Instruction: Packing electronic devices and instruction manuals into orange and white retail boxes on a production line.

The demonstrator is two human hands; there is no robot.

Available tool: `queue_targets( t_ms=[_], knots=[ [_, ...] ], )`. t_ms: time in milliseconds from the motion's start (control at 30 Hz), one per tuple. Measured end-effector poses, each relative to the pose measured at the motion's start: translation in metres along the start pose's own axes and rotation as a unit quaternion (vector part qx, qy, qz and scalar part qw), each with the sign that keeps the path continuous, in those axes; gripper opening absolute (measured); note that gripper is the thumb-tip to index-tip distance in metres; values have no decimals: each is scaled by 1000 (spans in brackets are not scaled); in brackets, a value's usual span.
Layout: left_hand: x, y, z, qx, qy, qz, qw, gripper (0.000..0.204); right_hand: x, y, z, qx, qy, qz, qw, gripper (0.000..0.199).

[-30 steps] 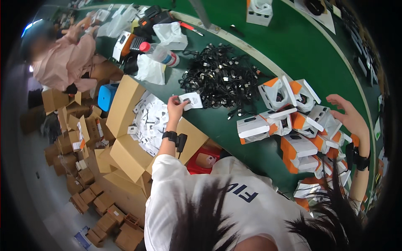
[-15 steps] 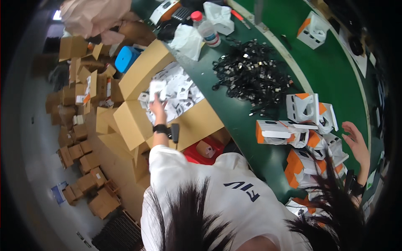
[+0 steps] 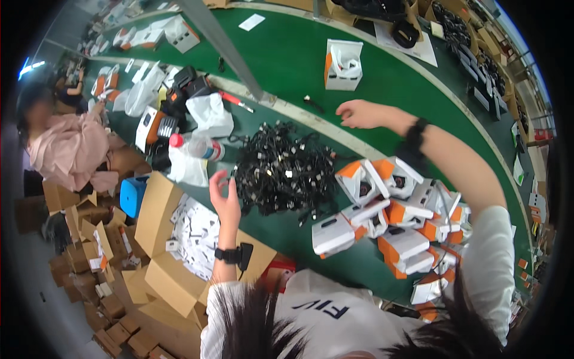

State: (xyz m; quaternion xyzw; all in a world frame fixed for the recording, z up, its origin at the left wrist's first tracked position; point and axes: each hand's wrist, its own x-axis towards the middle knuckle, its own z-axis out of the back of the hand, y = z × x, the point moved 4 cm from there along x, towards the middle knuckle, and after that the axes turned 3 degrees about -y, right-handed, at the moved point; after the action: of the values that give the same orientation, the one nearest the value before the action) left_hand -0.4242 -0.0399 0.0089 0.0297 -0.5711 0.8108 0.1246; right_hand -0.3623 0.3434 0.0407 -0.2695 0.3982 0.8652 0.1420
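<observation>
White-and-orange boxes [image 3: 388,209] crowd the green desk [image 3: 287,54] at your right; 1 more box [image 3: 342,64] stands apart, upright. Your left hand [image 3: 224,197] is raised, grip loosely open and empty, beside the black cable pile [image 3: 278,173]. Your right hand [image 3: 362,113] stretches forward, fingers spread, holding nothing.
</observation>
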Motion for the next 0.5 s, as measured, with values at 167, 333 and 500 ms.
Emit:
queue_targets(
  t_ms=[167, 333, 500],
  knots=[
    [22, -1, -21, -32, 68, 34, 997, 23, 110, -35, -18, -152, -168, 31, 973, 48],
    [37, 11, -36, -84, 98, 93, 987, 23, 131, -35, -40, -184, -255, 15, 949, 40],
    [52, -3, -64, -98, 125, 69, 985, 20, 134, -45, -25, -196, -198, 38, 960, 24]
  ],
)
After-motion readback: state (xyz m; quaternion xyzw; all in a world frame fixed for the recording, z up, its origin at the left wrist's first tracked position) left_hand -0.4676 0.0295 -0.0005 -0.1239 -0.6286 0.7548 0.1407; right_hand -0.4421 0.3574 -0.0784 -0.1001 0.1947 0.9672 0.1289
